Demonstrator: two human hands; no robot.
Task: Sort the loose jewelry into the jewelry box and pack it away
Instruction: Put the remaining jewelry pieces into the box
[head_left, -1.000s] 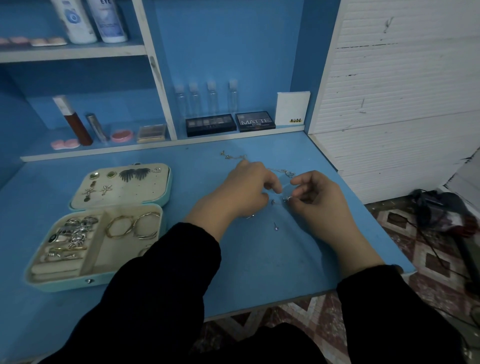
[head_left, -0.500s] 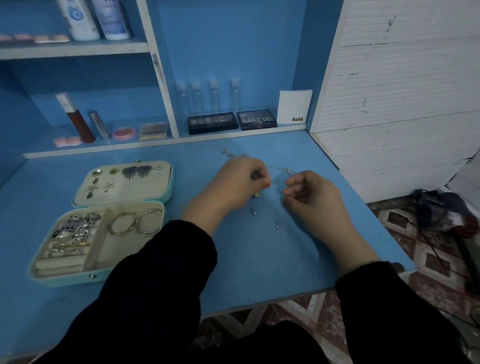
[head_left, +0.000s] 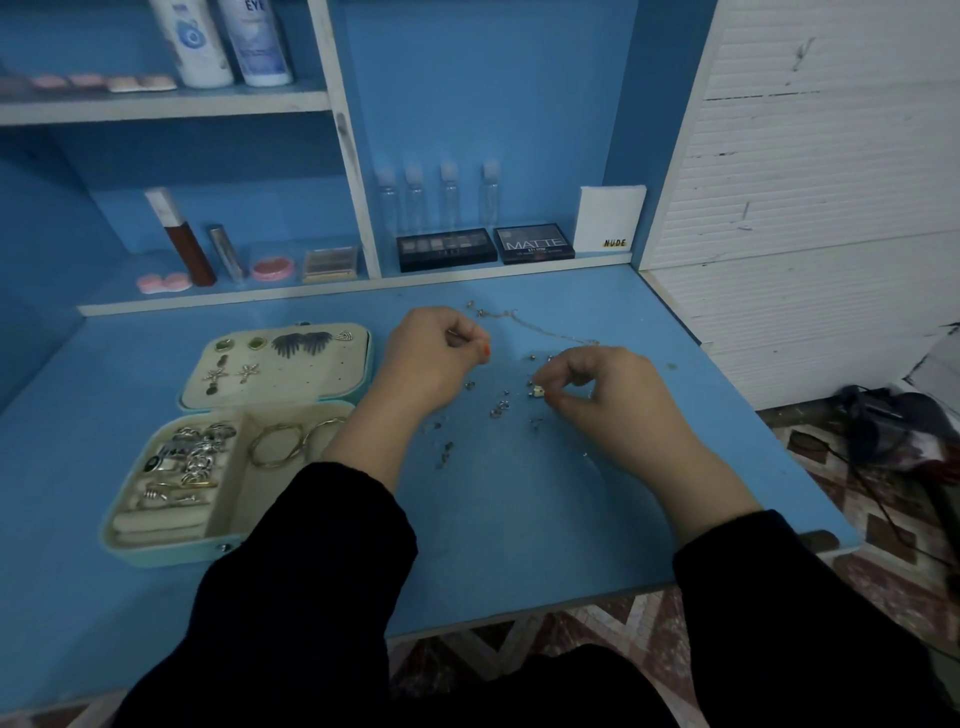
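Note:
The open jewelry box (head_left: 156, 551) lies at the left of the blue desk. Its lid (head_left: 291, 384) carries pinned earrings, and its base holds rings (head_left: 195, 457) and gold bangles (head_left: 278, 444). Several small loose pieces (head_left: 498, 410) are scattered on the desk between my hands, and a thin chain (head_left: 540, 328) lies behind them. My left hand (head_left: 431, 364) is curled with thumb and fingers pinched together on a tiny piece that barely shows. My right hand (head_left: 613, 400) pinches a small pale stud (head_left: 537, 391) just above the desk.
The back ledge holds two eyeshadow palettes (head_left: 447, 249), several small clear bottles (head_left: 449, 192), a white card (head_left: 610, 221), a lipstick tube (head_left: 182, 239) and pink compacts. The desk's right edge (head_left: 753, 415) drops to a tiled floor with a dark object and cables.
My left hand has pulled back and left, away from my right hand. My right hand has stayed near the same spot, now pinching a pale stud. More loose pieces show between them.

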